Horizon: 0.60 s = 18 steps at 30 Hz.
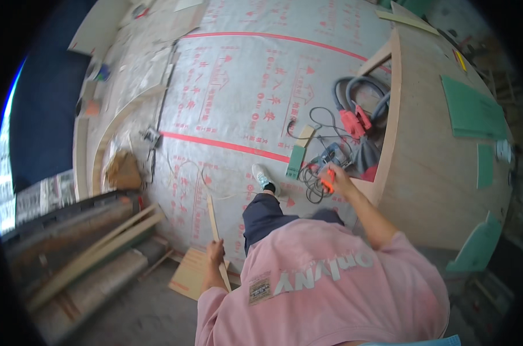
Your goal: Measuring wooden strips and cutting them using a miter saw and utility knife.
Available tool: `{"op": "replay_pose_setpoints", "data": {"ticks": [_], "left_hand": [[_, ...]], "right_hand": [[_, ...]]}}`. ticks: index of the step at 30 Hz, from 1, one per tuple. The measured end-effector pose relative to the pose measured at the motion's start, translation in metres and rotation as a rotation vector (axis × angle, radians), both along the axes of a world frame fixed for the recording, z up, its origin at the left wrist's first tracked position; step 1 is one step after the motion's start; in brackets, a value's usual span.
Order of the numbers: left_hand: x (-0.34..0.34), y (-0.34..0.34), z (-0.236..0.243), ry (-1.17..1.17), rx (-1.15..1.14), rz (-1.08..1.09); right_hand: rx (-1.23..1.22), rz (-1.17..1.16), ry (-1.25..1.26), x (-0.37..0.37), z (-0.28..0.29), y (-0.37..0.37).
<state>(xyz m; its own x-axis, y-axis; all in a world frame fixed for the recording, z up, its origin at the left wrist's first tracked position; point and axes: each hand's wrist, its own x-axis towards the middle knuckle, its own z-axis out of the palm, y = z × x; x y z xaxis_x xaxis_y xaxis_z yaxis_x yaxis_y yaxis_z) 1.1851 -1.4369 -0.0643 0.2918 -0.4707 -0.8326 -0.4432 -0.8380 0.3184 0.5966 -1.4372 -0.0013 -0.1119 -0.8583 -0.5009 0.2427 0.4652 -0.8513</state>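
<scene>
My left hand (215, 252) is closed around a long, thin wooden strip (211, 216), which tilts upward away from me on the left side of my body. My right hand (341, 181), stretched out to the right, grips a small orange hand tool (329, 180) whose exact kind I cannot make out. Just beyond that hand, a blue-grey power tool (334, 154) lies on the floor with a coiled black cable (314, 187) beside it. A green board offcut (295, 162) rests left of the power tool.
Printed grey protective sheeting (232, 104) with red tape lines covers the floor. At right stands a large wooden panel bench (429, 155) bearing green board pieces (472, 106). A red machine (355, 121) with a grey hose sits under its edge. Long planks (100, 248) lie lower left.
</scene>
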Motion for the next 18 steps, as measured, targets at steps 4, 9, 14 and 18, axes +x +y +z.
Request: {"op": "replay_pose_setpoints", "data": {"ticks": [4, 9, 14, 18], "left_hand": [[-0.055, -0.213, 0.055, 0.103, -0.118, -0.217], [-0.101, -0.399, 0.055, 0.21, -0.314, -0.336], [-0.187, -0.524, 0.017, 0.297, -0.246, -0.502], [-0.216, -0.598, -0.015, 0.279, -0.324, -0.806]], "right_hand": [[0.218, -0.08, 0.387, -0.041, -0.059, -0.01], [0.636, -0.416, 0.176, -0.068, -0.072, -0.028], [0.891, -0.485, -0.054, -0.08, -0.131, -0.029], [1.055, -0.474, -0.232, -0.096, -0.18, -0.097]]}}
